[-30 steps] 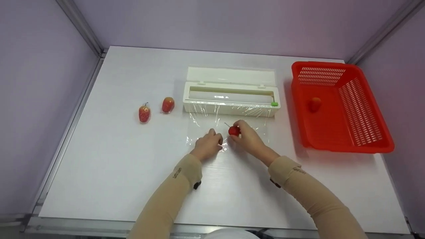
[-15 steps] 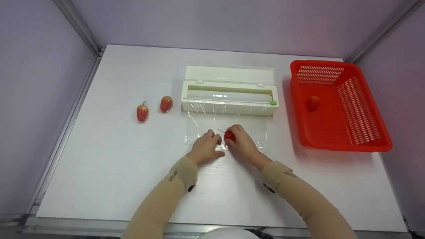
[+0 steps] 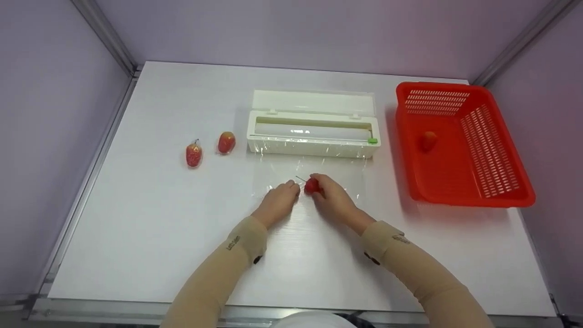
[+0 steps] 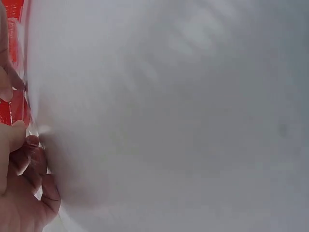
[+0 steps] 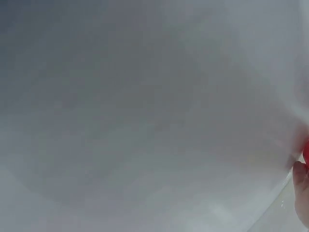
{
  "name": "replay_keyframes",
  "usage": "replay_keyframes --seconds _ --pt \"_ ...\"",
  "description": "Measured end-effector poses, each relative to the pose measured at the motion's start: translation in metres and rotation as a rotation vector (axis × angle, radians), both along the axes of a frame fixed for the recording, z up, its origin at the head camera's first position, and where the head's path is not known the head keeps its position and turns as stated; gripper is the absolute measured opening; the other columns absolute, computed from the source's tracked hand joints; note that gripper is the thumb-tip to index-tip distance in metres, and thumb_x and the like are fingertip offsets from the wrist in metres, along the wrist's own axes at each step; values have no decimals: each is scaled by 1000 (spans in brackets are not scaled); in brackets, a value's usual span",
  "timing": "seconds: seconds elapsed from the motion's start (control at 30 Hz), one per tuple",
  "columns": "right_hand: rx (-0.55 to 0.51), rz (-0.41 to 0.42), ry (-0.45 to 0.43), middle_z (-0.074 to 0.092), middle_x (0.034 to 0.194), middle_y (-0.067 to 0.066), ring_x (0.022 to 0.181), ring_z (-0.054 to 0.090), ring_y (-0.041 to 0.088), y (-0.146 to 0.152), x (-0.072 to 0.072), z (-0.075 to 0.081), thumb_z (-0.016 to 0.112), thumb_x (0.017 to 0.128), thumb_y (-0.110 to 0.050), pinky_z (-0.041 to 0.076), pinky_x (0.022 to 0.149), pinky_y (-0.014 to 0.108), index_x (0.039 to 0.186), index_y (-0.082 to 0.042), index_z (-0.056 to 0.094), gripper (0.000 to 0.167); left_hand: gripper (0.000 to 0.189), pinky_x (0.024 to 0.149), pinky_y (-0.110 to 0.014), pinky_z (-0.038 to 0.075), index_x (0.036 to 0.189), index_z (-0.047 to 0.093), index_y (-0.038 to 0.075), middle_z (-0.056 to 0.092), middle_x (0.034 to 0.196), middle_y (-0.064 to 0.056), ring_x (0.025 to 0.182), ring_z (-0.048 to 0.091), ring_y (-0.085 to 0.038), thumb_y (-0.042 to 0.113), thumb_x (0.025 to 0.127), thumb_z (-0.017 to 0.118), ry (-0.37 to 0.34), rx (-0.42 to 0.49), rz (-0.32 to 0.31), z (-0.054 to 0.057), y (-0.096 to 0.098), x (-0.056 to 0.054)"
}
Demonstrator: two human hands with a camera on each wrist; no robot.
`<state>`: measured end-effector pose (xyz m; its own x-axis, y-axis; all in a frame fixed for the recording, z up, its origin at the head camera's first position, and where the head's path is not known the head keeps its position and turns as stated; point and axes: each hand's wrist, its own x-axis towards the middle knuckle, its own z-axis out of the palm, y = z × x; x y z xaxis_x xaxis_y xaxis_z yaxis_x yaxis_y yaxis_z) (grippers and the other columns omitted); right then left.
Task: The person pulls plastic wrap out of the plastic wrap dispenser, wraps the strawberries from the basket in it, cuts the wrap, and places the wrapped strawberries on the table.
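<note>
In the head view my right hand [image 3: 334,199] grips a small red fruit [image 3: 311,186] with a thin stem, low over a sheet of clear cling film [image 3: 278,173]. The film runs forward out of a white cling film dispenser [image 3: 312,148] whose lid stands open. My left hand [image 3: 278,203] lies just left of the fruit at the film's near edge. Its thumb and curled fingers [image 4: 33,153] pinch the film in the left wrist view. Only a fingertip of the right hand [image 5: 301,191] and a bit of red show in the right wrist view.
Two red and yellow fruits, one with a stem [image 3: 193,155] and one without [image 3: 226,143], lie left of the dispenser, with shiny film around them. A red plastic basket [image 3: 505,200] at the right holds another fruit [image 3: 428,141]. A green slider [image 3: 372,141] sits at the dispenser's right end.
My right hand has brought the fruit left and toward me, close to the left hand. The left thumb, spread half a second ago, has closed in under the fingers at the film edge.
</note>
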<state>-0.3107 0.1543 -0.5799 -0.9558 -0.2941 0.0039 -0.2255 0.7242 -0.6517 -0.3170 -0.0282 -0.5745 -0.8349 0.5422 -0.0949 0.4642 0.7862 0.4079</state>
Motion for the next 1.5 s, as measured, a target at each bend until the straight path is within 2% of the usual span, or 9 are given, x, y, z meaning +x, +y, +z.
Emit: replay_keyframes --seconds 0.13,0.27,0.37,0.5,0.83,1.0,1.23,1.4,1.5 --pt "-42 43 -19 61 110 9 108 56 22 0 3 1 59 88 -8 44 98 38 117 -5 54 30 10 75 -36 49 100 52 9 57 95 -5 87 55 -21 12 95 44 -65 41 49 6 0 1" --pt "6 85 -30 54 122 10 116 51 24 0 7 1 68 83 -18 41 102 38 124 -6 49 47 7 73 -35 49 96 53 10 59 91 -5 85 56 -20 11 93 47 -59 75 70 9 1 2" --pt "69 112 34 50 126 11 120 48 27 0 9 0 71 79 -14 40 104 38 123 -6 49 50 6 70 -36 49 93 53 10 60 88 -5 82 57 -20 13 94 48 -31 87 70 11 2 2" --pt "87 120 142 56 112 12 107 54 27 -2 6 2 67 82 -8 47 94 38 109 -4 56 30 9 69 -35 49 92 54 11 60 87 -5 82 57 -19 18 94 50 -12 94 68 14 3 1" --pt "-54 54 -16 63 105 7 103 58 21 3 -4 13 63 86 -8 48 93 38 107 -6 59 22 25 85 -34 43 103 62 14 60 97 -1 94 51 -20 28 83 68 260 61 76 16 -8 -7" --pt "-37 52 3 61 107 10 103 57 23 6 -6 12 63 86 -8 48 90 38 110 -4 57 25 22 96 -37 41 105 62 13 57 108 -2 104 54 -21 19 84 66 179 -9 123 14 -24 -12" --pt "-77 60 -9 59 111 11 103 57 25 10 -6 10 63 86 -9 49 88 39 111 -3 56 27 15 78 -37 51 103 62 9 63 101 -4 87 63 -22 16 92 55 48 -22 197 16 -49 -16" --pt "-101 39 -41 59 110 11 103 57 25 11 -7 10 64 86 -10 49 89 40 111 -3 56 27 25 76 -36 50 102 63 10 65 91 -4 85 60 -20 30 87 63 -46 -30 164 17 -62 -15" --pt "-105 40 -42 60 110 11 104 57 25 11 -7 10 63 86 -8 49 90 40 111 -3 56 27 24 77 -36 48 99 65 10 61 90 -3 86 56 -20 29 85 66 -7 -64 110 15 -68 -14"
